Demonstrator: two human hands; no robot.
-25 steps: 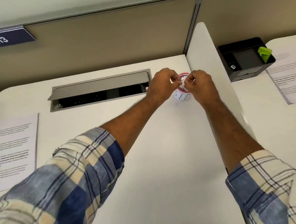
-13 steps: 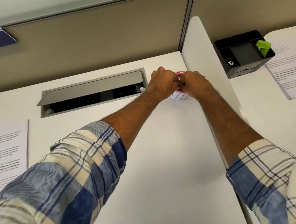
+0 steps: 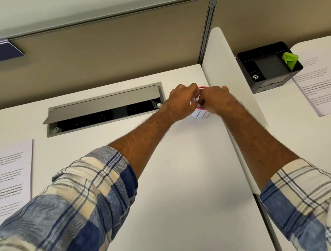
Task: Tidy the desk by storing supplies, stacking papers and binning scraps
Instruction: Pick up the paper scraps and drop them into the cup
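Cup mostly behind both hands

The left hand and right hand cover most of the cup. Anything pinched between the fingers stays unseen.

The person wears a plaid shirt in blue, navy and cream, crossed by thin dark lines. Both sleeves are rolled back to just below the elbow, forming thick folded cuffs: the left sleeve shows broad blue and cream blocks, the right sleeve mostly cream near its cuff. Forearms are bare and hairy.
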